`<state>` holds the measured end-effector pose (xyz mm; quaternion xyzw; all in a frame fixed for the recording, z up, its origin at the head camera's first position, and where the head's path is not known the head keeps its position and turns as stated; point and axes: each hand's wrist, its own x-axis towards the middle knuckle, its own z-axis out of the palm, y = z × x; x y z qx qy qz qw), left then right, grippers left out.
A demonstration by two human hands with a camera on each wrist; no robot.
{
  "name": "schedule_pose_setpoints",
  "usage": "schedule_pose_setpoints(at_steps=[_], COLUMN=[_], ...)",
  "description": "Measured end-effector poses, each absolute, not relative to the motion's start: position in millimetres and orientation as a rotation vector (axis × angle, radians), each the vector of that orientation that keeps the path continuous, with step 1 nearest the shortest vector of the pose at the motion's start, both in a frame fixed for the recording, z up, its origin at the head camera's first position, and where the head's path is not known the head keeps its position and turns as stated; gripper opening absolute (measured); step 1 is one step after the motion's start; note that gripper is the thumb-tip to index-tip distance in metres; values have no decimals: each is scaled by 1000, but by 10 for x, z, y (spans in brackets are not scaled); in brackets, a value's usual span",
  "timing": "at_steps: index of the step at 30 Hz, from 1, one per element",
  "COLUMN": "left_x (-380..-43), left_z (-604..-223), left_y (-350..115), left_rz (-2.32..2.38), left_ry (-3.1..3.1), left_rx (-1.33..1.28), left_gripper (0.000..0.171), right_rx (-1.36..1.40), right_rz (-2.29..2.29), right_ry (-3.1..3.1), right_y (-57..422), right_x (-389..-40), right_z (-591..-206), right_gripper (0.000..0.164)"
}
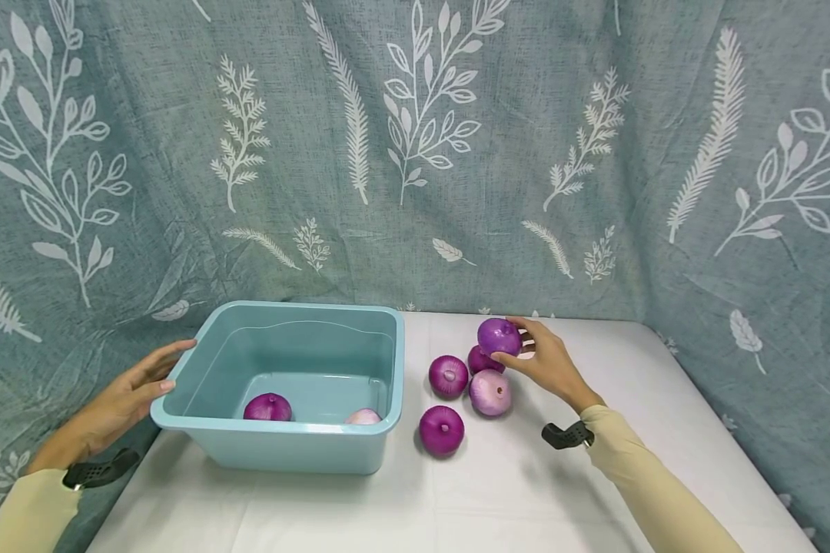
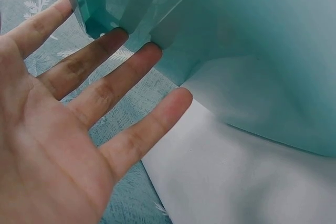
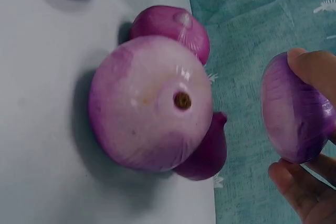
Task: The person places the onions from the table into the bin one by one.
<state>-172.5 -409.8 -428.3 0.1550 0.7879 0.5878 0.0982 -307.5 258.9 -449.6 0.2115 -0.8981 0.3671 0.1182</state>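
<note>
My right hand [image 1: 549,361] pinches a purple onion [image 1: 499,337] between thumb and fingers. In the right wrist view, the held onion [image 3: 296,108] is raised beside a pale pink-purple onion [image 3: 152,103] on the table. A darker onion [image 1: 484,359] sits partly hidden below the held one. Two more dark purple onions, one farther back [image 1: 448,376] and one nearer [image 1: 441,430], lie between them and the basin. On the left, my left hand [image 1: 127,395] is at the light blue basin [image 1: 277,449]. Its fingers [image 2: 142,124] are nearly straight, with fingertips touching the basin's outer side under the rim.
Inside the basin are a dark purple onion [image 1: 267,407] and a paler onion [image 1: 363,416], both partly hidden by the front wall. A white cloth [image 1: 484,499] covers the table. A blue-green leaf-patterned curtain [image 1: 484,192] hangs behind and along the sides.
</note>
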Motion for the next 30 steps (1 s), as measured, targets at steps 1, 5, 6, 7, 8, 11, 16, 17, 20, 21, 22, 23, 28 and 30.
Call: schedule_pose_setpoints(at_steps=[1,5,6,7,8,11,16,17,20,21,22,23,28,30], left_x=[-1725,-1728,-1727,-1727,-1727,-1725,-1744,-1748,-1758,-1759,-1760,-1760,-1760,-1756], left_z=[-4283,-4270,-4263,-4254,-4250,-4247,-4267,-4267,-4260,-4259,-4259,-4259,-4270,-4273], left_y=[-4099,-4105,-4106,-4105,-4106,-4107,-4116,-4117,-4116,-4114,-4114,-4112,-4105,-4102], left_rz=[1738,1704,1685,1666,1657,1685,1749,1747,1735,1733,1734,1737,1757,1760], left_ry=[2334,2364,2379,2392,2398,2363,2304,2307,2317,2319,2317,2315,2303,2308], left_rx=[459,448,440,433,427,433,456,453,449,448,452,454,468,467], left_gripper=[63,62,62,62,62,62,63,63,64,64,64,64,63,63], right_rx=[635,686,694,703,709,720,758,766,787,791,797,804,852,866], right_rz=[1071,1068,1074,1085,1102,1134,1145,1146,1155,1159,1163,1169,1195,1205], right_ry=[-2619,-2595,-2586,-2578,-2571,-2561,-2569,-2570,-2568,-2569,-2570,-2570,-2553,-2554], right_y=[2562,2471,2449,2424,2398,2306,2153,2128,2065,2043,2019,1997,1882,1834], right_x=[-3066,-3024,-3013,-2999,-2990,-2955,-2883,-2871,-2842,-2834,-2825,-2814,-2760,-2736], right_z=[-4482,-4441,-4432,-4421,-4411,-4364,-4260,-4242,-4192,-4176,-4161,-4146,-4077,-4050], right_gripper=[76,75,74,74,74,75,76,76,76,75,75,75,73,73])
